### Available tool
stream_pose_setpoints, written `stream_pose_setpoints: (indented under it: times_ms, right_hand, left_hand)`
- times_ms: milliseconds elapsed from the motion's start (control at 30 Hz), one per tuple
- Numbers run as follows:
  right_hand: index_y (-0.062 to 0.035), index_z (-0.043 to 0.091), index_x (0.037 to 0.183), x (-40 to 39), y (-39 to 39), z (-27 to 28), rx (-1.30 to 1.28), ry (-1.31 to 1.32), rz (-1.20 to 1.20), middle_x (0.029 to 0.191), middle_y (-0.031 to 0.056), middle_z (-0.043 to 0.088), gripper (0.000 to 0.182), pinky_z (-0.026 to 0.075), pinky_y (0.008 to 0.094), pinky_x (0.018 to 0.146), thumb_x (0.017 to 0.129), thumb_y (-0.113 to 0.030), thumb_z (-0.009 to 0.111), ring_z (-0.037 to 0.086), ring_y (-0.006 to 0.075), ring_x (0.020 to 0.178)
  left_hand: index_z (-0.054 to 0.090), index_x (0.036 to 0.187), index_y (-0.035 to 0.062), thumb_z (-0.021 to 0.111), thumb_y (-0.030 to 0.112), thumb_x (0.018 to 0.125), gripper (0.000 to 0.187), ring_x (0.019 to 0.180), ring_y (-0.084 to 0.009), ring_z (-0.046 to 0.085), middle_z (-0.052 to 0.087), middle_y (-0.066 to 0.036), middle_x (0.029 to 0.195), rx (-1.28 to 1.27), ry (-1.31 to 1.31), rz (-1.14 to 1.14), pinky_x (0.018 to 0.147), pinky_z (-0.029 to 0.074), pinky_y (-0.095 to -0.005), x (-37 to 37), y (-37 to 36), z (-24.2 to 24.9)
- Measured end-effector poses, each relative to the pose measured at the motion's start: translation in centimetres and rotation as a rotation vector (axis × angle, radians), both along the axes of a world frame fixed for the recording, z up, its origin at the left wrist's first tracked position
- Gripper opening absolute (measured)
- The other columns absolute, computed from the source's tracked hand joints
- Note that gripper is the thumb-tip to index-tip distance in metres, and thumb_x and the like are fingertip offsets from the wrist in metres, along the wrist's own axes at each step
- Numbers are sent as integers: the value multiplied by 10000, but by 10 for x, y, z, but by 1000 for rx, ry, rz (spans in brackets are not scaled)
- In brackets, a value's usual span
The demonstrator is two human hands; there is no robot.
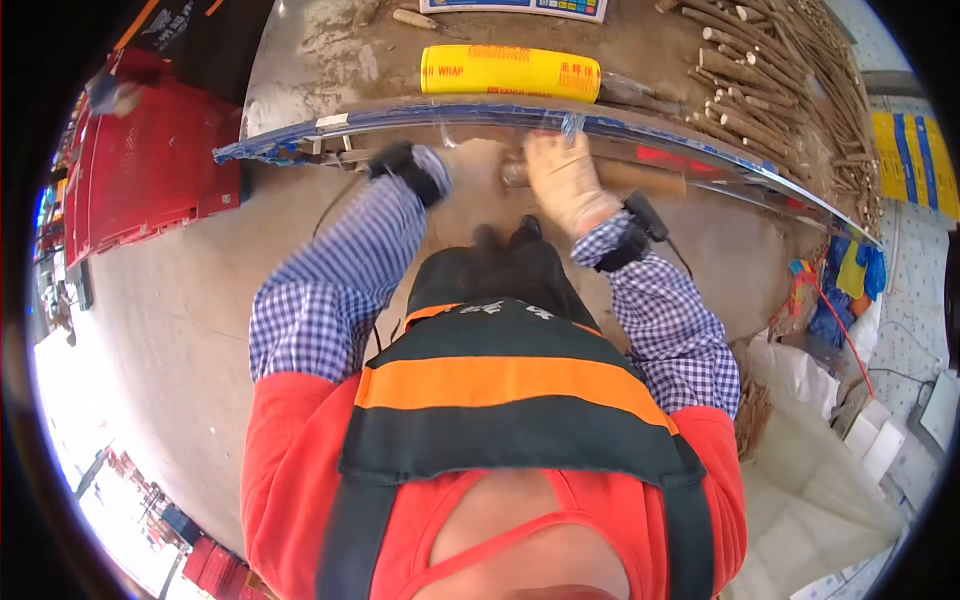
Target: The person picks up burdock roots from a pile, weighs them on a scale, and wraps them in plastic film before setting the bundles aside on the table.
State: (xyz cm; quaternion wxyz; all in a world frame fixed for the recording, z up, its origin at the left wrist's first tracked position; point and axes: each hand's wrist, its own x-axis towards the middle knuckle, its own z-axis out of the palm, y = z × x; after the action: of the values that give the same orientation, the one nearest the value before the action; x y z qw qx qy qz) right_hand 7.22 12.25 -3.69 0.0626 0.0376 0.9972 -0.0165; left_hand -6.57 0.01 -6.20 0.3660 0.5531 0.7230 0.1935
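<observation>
My left hand [438, 160] is a blur at the front edge of the work table [340, 85], past a checked sleeve with a black wrist strap. Its fingers cannot be made out. My right hand [562, 178], in a cream glove, is at the blue-taped table edge, fingers curled and pressed together. What they hold is too small to tell. Just beyond the edge lies a yellow wrap roll [510, 72]. Under the edge, beside my right hand, is a brown tube [640, 180].
Cut sticks [745, 85] are piled at the table's right. A scale [520, 8] stands at the far edge, near a loose stick [413, 18]. Red crates [150, 150] are at the left. Bags [800, 370] lie on the floor at the right.
</observation>
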Motion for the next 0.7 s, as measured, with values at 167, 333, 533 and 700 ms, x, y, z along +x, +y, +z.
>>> stream_pose_setpoints:
  times_ms: [167,333,533,700]
  right_hand:
    - [-81,597,1008,-14,18,6,-268,-163,-77,995,106,619,486,504,391,796,668,-365,796,625,279,949]
    - [-54,606,981,-20,4,-13,121,90,42,968,164,654,526,515,414,827,633,-400,796,647,319,954]
    - [-91,613,1031,-36,29,5,-394,-434,93,995,125,630,524,495,403,801,633,-373,807,633,288,942]
    - [-46,621,1038,-35,15,-1,-88,-76,57,980,164,664,541,519,414,818,660,-397,783,656,301,942]
  left_hand:
    - [610,936,61,802,307,639,432,864,-354,660,669,-155,823,44,585,44,784,517,-446,32,-5,51]
    - [619,1140,42,746,237,720,480,936,-347,665,694,-197,985,-319,-187,-28,823,530,-396,-26,6,-10]
    - [627,1162,-1,773,289,691,571,952,-307,674,703,-207,943,57,794,-17,844,522,-359,14,-5,18]
    - [614,1031,18,793,349,666,523,895,-284,661,681,-128,901,-71,228,8,772,507,-417,11,2,47]
